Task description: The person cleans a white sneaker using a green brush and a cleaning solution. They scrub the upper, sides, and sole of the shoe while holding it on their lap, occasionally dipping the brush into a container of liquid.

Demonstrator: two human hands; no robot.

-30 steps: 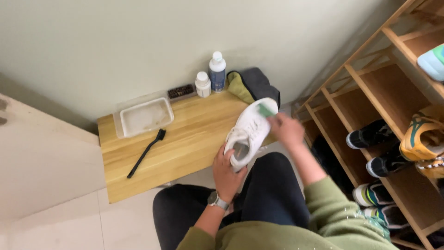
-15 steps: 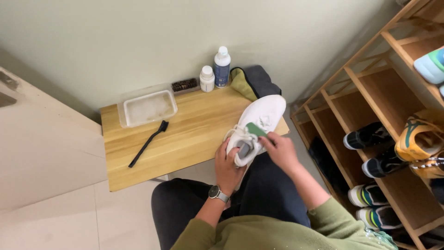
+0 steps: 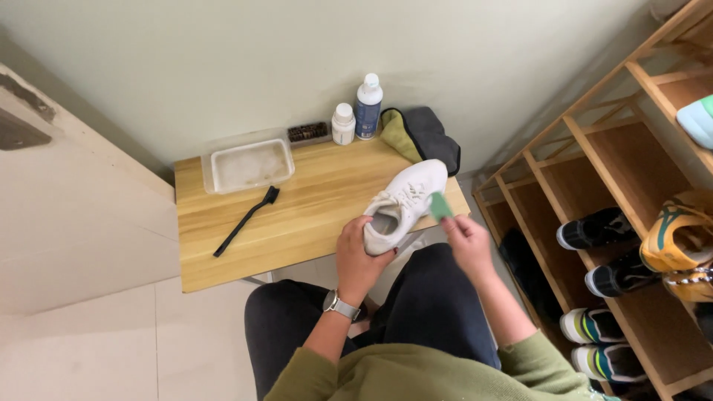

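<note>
A tall wooden shoe rack (image 3: 594,171) filled the right side, with several pairs of trainers on its lower shelves, and a low wooden table (image 3: 312,223) stood against the pale green wall. At the table's back edge lay a dark grey and olive cloth (image 3: 423,134), and to its left sat a clear plastic tray (image 3: 249,165) (empty, so far as could be told). The white sneaker (image 3: 405,204) was held above the table's front right edge, toe pointing away from the person. The left hand (image 3: 359,256) was curled around the heel, gripping it from below. The right hand (image 3: 468,241) was closed around a small green pad (image 3: 440,206), its fingertips pinching it against the shoe's side. A black long-handled brush (image 3: 245,220) lay diagonally on the table near the tray. Two bottles, a taller blue-labelled one (image 3: 368,105) and a shorter white one (image 3: 343,124), stood by the wall, with a small dark brush (image 3: 307,133) just beside them.
</note>
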